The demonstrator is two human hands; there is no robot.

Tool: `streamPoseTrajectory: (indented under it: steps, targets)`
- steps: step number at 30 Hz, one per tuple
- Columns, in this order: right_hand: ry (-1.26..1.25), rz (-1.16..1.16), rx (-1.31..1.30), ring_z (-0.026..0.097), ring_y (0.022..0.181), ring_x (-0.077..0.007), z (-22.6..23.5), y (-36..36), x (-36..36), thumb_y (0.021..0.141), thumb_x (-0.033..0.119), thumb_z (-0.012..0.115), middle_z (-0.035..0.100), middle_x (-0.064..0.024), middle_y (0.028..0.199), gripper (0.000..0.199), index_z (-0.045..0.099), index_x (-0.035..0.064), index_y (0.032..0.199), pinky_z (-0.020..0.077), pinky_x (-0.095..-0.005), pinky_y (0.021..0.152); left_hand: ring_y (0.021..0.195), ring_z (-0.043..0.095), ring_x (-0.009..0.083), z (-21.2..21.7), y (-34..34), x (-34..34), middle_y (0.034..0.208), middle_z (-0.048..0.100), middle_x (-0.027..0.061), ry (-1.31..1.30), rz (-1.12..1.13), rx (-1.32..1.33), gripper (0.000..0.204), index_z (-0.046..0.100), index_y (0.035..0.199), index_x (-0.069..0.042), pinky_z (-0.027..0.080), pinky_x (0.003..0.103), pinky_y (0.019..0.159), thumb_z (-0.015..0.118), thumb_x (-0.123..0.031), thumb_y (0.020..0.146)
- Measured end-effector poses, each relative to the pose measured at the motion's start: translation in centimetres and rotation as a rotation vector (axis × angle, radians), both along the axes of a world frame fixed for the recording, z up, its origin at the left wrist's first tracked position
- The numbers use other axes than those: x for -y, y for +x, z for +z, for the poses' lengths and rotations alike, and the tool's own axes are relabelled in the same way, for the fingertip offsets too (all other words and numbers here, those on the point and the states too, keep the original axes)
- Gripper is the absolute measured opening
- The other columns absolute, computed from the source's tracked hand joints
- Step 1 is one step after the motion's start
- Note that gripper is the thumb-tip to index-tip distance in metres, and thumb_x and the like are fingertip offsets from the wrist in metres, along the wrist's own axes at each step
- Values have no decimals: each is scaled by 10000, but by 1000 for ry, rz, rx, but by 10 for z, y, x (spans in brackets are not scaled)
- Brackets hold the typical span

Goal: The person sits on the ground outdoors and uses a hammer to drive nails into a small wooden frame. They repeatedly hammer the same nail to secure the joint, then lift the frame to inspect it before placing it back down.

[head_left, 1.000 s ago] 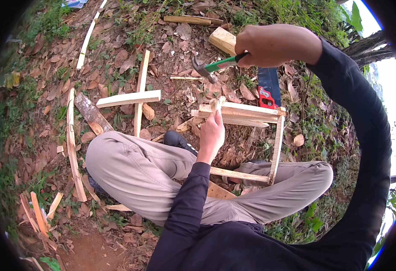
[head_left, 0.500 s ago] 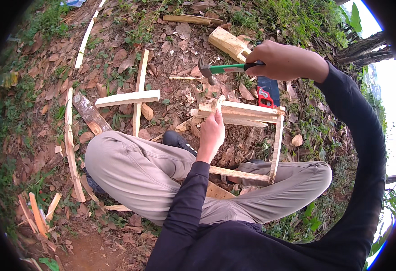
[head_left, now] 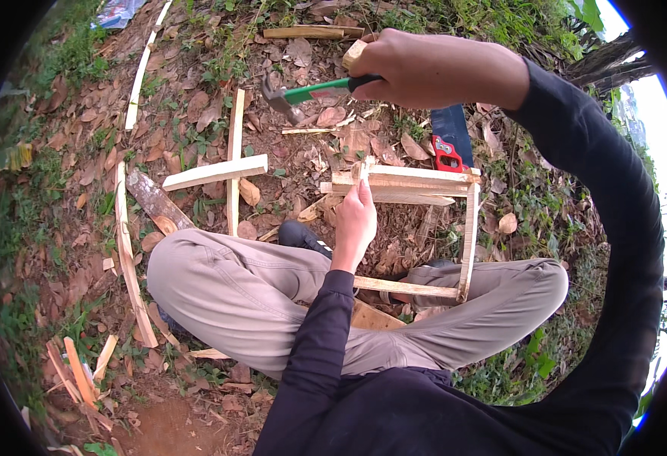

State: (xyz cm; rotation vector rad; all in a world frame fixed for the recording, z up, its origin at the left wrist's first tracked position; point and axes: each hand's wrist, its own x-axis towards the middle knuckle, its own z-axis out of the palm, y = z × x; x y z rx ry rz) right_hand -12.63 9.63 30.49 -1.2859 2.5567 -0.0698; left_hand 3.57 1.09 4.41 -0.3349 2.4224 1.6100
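My right hand (head_left: 428,72) grips the dark end of a claw hammer (head_left: 317,92) with a green shaft. Its metal head is raised above the leafy ground, apart from the wood. A rough rectangular frame of pale wooden strips (head_left: 467,235) rests over my crossed legs. At the frame's far left corner, the fingers of my left hand (head_left: 355,224) are closed on a small splintery wood end (head_left: 363,169). Whether a nail is pinched there is too small to tell. Part of the near strip passes behind my left forearm.
A handsaw (head_left: 449,152) with a red handle lies just beyond the frame. Two crossed wooden strips (head_left: 215,172) are on the ground to the left, near a long bent strip (head_left: 129,258). Split wood pieces (head_left: 81,372) lie at lower left; a plank (head_left: 314,33) lies farther off.
My right hand has moved left and slightly away, carrying the hammer head left of the frame's corner. My left hand stays at the wood end.
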Motion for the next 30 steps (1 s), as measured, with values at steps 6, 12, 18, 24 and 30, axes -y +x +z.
streamPoseTrajectory:
  steps: [6,12,18,24,30]
  targets:
    - [651,-180,206,653,662,-343,1,26,-12,976,223,662,677,-171,752,242,728,-9,972,509,-467,632,954,657,522,-7,-1,-2,981,689,340,-37,-7,-10,556,659,1130,35,507,608,868,337,-418,1098]
    - [180,-222,155,653,797,-345,8,34,-29,1000,221,637,629,-182,788,221,703,13,1033,500,-475,704,952,659,520,-6,2,-3,959,689,340,-11,-2,9,554,658,1101,40,505,607,864,343,-416,1096]
    - [326,-33,104,670,746,-371,4,41,-21,989,240,650,659,-196,776,253,717,-4,994,529,-475,694,948,662,513,-8,1,-3,941,691,335,-48,-22,16,565,662,1088,40,507,602,857,342,-425,1096]
    - [174,-129,91,653,652,-372,25,38,-9,992,215,644,663,-177,732,237,701,-13,961,510,-479,625,937,664,512,-3,0,-2,926,691,332,-16,-4,15,564,665,1076,44,507,599,841,348,-422,1096]
    - [322,-185,209,675,646,-319,-14,46,-27,993,223,650,657,-166,710,259,693,-31,961,512,-452,611,925,661,521,-6,2,-3,925,685,340,-67,-22,15,562,660,1073,51,511,604,832,348,-415,1097]
